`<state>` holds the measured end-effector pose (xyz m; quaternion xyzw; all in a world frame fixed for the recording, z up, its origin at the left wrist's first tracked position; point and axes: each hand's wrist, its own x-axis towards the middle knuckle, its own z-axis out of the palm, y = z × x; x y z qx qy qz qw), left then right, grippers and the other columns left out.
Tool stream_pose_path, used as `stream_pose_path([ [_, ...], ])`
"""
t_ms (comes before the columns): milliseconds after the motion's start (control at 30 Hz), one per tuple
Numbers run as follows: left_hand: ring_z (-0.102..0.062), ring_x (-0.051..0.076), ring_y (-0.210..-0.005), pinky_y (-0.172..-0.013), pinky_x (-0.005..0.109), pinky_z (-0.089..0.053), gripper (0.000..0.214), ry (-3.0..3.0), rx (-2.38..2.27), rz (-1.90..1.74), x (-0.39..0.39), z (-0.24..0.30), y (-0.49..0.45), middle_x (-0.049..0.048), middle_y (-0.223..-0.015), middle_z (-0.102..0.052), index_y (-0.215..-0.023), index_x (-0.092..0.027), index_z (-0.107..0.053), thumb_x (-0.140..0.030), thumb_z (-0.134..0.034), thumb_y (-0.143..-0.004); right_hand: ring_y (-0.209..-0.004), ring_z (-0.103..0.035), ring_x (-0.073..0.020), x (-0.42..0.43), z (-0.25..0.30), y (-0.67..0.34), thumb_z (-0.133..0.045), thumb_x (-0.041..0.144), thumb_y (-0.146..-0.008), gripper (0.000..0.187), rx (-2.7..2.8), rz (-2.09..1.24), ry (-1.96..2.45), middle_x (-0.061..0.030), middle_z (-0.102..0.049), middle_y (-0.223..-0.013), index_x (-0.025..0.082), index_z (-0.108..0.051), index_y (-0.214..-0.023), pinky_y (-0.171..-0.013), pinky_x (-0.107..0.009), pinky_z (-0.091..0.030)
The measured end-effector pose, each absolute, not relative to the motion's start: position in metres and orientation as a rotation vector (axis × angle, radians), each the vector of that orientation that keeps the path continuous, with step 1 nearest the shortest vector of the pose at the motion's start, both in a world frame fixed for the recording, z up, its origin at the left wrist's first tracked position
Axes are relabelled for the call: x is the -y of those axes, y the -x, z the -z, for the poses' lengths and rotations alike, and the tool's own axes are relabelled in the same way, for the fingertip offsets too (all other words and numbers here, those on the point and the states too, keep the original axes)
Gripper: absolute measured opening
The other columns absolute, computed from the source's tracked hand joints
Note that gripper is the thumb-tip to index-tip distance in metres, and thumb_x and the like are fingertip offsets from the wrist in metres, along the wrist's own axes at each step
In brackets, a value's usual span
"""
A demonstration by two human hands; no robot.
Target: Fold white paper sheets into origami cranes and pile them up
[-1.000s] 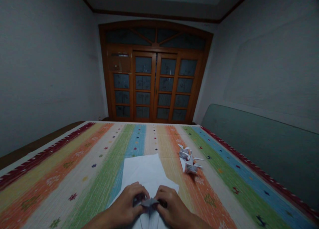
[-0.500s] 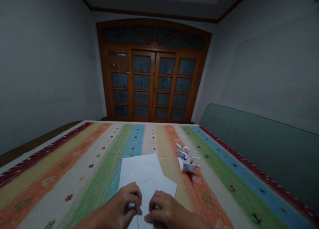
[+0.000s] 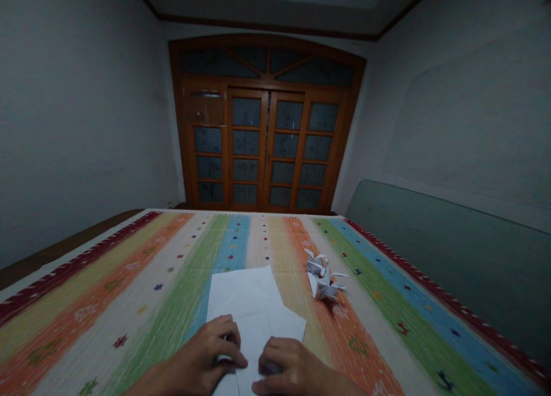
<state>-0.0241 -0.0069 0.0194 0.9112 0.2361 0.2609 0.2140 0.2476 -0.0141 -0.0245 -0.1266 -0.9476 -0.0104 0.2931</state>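
Note:
My left hand (image 3: 202,350) and my right hand (image 3: 293,368) rest low at the bottom of the view, curled over a small folded paper (image 3: 224,358) whose middle is mostly hidden by my fingers. Beneath them lie overlapping white paper sheets (image 3: 245,304). A small cluster of white origami cranes (image 3: 322,278) sits to the right of the sheets, beyond reach of my fingers and apart from them.
The paper lies on a woven cloth (image 3: 129,304) with bright lengthwise stripes and small stitched motifs. A green padded panel (image 3: 430,258) runs along its right side, and wooden glazed double doors (image 3: 262,149) stand at the far end of the room.
My hands have dropped and moved toward me, bringing the folded paper down onto the sheets. The grey-white fold held up between them earlier is now mostly covered by my fingers.

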Motion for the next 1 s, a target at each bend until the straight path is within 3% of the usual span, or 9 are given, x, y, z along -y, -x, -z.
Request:
stream_pose_path([
  [133, -0.064, 0.022, -0.088, -0.076, 0.033, -0.049, 0.025, -2.542, -0.676, -0.737, 0.007, -0.018, 0.025, 0.0042, -0.090, -0.068, -0.099, -0.025, -0.079, -0.004, -0.074, -0.085, -0.080, -0.067, -0.0188, 0.013, 0.024, -0.247, -0.069, 0.023, -0.097, 0.003, 2.437, 0.042, 0.403, -0.0029, -0.076, -0.090, 0.025, -0.071, -0.097, -0.068, -0.028, -0.051],
  [233, -0.064, 0.024, -0.091, -0.076, 0.034, -0.052, 0.021, -2.612, -0.707, -0.743, 0.011, -0.025, 0.022, 0.0063, -0.094, -0.069, -0.095, -0.023, -0.076, -0.004, -0.071, -0.086, -0.084, -0.069, -0.0208, 0.012, 0.027, -0.249, -0.068, 0.012, -0.091, 0.017, 2.396, -0.021, 0.549, -0.0062, -0.077, -0.094, 0.024, -0.072, -0.102, -0.069, -0.028, -0.054],
  [400, -0.056, 0.030, -0.130, -0.108, 0.044, -0.049, 0.027, -2.688, -0.673, -0.716, 0.017, -0.030, 0.022, 0.0086, -0.132, -0.070, -0.101, -0.023, -0.068, -0.001, -0.066, -0.086, -0.099, -0.074, -0.0238, 0.016, 0.027, -0.252, -0.065, 0.007, -0.082, 0.033, 2.388, -0.198, 0.664, -0.0126, -0.078, -0.111, 0.020, -0.075, -0.110, -0.083, -0.030, -0.060],
  [467, -0.055, 0.029, -0.134, -0.112, 0.043, -0.047, 0.026, -2.687, -0.664, -0.710, 0.017, -0.027, 0.024, 0.0082, -0.139, -0.068, -0.104, -0.024, -0.067, -0.004, -0.066, -0.088, -0.112, -0.072, -0.0259, 0.019, 0.020, -0.251, -0.065, 0.009, -0.083, 0.034, 2.416, -0.254, 0.694, -0.0144, -0.077, -0.120, 0.019, -0.076, -0.113, -0.094, -0.033, -0.059],
  [667, -0.062, 0.028, -0.123, -0.107, 0.043, -0.051, 0.027, -2.656, -0.730, -0.654, 0.015, -0.027, 0.024, 0.0085, -0.133, -0.069, -0.108, -0.024, -0.068, -0.007, -0.070, -0.088, -0.133, -0.062, -0.0311, 0.025, -0.011, -0.249, -0.071, 0.031, -0.092, 0.042, 2.620, -0.377, 0.722, -0.0169, -0.068, -0.139, 0.018, -0.069, -0.132, -0.112, -0.040, -0.051],
  [833, -0.062, 0.031, -0.117, -0.099, 0.046, -0.054, 0.026, -2.659, -0.767, -0.586, 0.015, -0.031, 0.022, 0.0103, -0.131, -0.069, -0.111, -0.025, -0.071, -0.016, -0.077, -0.087, -0.137, -0.058, -0.0322, 0.022, 0.000, -0.251, -0.065, 0.017, -0.095, 0.037, 2.570, -0.218, 0.811, -0.0137, -0.069, -0.139, 0.022, -0.070, -0.131, -0.113, -0.048, -0.050],
  [1000, -0.059, 0.033, -0.118, -0.100, 0.050, -0.052, 0.040, -2.647, -0.803, -0.584, 0.017, -0.032, 0.022, 0.0108, -0.132, -0.068, -0.121, -0.027, -0.071, -0.012, -0.077, -0.085, -0.128, -0.062, -0.0351, 0.019, 0.018, -0.252, -0.066, 0.002, -0.081, 0.043, 2.423, -0.158, 0.874, -0.0129, -0.075, -0.129, 0.021, -0.076, -0.118, -0.105, -0.052, -0.056],
])
